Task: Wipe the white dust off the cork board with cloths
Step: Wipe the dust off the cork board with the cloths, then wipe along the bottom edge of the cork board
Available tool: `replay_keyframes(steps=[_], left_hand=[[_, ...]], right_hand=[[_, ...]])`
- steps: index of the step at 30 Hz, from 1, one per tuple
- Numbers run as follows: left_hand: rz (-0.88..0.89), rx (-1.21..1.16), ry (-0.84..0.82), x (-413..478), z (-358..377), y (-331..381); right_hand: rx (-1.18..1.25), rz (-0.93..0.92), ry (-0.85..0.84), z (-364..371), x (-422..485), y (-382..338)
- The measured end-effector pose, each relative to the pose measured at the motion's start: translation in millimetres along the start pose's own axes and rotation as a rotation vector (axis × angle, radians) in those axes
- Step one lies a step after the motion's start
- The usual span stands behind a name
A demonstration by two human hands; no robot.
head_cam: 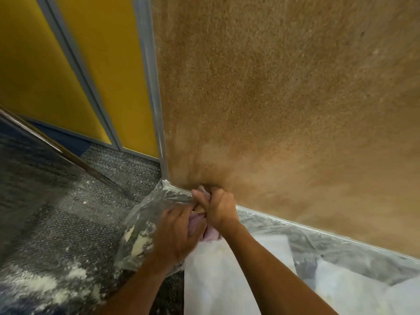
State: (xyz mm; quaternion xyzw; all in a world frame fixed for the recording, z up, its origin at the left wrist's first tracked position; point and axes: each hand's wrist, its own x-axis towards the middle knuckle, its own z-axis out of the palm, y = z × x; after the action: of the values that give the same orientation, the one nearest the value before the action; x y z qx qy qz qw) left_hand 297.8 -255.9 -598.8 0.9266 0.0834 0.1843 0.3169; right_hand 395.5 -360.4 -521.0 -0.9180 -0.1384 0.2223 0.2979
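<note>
Near the cork board (pixel 284 98) corner, left hand (pixel 177 233) and right hand (pixel 218 208) clutched a purple cloth (pixel 212 236) against the metal frame (pixel 153 87); dusty plastic sheet (pixel 141 223), carpet (pixel 125 169) and yellow panels (pixel 34 64) lay leftward.

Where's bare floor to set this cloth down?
Free: the carpet between the yellow panels and the cork board's frame; the white sheet between your forearms. Crowded: the board's corner, where left hand and right hand grip the cloth.

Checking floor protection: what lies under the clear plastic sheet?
Grey carpet and white sheets show through the plastic sheet; the area beneath the left hand, right hand and cloth is covered.
</note>
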Motion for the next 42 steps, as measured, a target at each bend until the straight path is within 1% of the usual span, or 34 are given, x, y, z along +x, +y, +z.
replay_keyframes(steps=[2, 4, 6, 8, 10, 13, 15, 18, 20, 22, 26, 30, 32, 36, 39, 42], left_hand=[[-0.046, -0.029, -0.010, 6.6, -7.7, 12.1], [-0.147, -0.043, -0.045, 14.0, -13.2, 18.8], [-0.263, -0.041, -0.072, 21.3, -18.2, 24.2], [-0.309, -0.041, -0.069, 27.6, -23.1, 28.9], [-0.356, -0.057, -0.075, 32.5, -33.6, 36.5], [-0.538, -0.111, -0.109, 32.8, -65.2, 62.1], [-0.660, -0.178, -0.086, 30.0, -97.8, 87.2], [-0.826, -0.253, -0.004, 34.2, -164.8, 134.0], [-0.882, -0.307, 0.048, 42.5, -217.8, 167.3], [-0.941, -0.321, 0.046, 50.9, -271.2, 200.6], [-1.006, -0.353, 0.062, 57.4, -351.9, 249.8], [-1.083, -0.383, 0.126, 61.0, -426.8, 292.8], [-1.110, -0.378, 0.167, 56.2, -461.7, 301.1], [-1.180, -0.381, 0.266, 40.9, -527.2, 292.9], [-1.169, -0.357, 0.336, 35.0, -574.3, 271.4], [-1.187, -0.314, 0.369, 35.6, -616.5, 232.6]], right_hand=[[0.108, 0.067, -0.046, -10.9, 2.4, 4.0], [0.110, 0.082, -0.148, -24.7, 4.0, 3.4], [0.065, 0.068, -0.223, -34.9, 6.1, 0.5], [-0.043, 0.039, -0.272, -39.0, 10.2, -7.5], [-0.075, 0.042, -0.280, -41.1, 13.8, -14.0], [-0.155, 0.067, -0.253, -50.8, 0.1, -28.2], [-0.184, 0.061, -0.248, -67.3, -19.4, -44.5], [-0.078, 0.123, -0.193, -113.2, -57.2, -87.0], [0.007, 0.124, -0.149, -152.7, -84.9, -122.1], [0.072, 0.109, -0.144, -191.5, -114.6, -158.3], [0.151, -0.010, -0.149, -261.9, -166.8, -233.9], [0.204, -0.107, -0.175, -308.9, -201.6, -304.3], [0.212, -0.162, -0.201, -321.3, -212.8, -338.6], [0.229, -0.240, -0.284, -325.1, -225.6, -410.2], [0.226, -0.270, -0.341, -304.4, -224.0, -459.2], [0.256, -0.226, -0.407, -270.3, -211.2, -506.4]])
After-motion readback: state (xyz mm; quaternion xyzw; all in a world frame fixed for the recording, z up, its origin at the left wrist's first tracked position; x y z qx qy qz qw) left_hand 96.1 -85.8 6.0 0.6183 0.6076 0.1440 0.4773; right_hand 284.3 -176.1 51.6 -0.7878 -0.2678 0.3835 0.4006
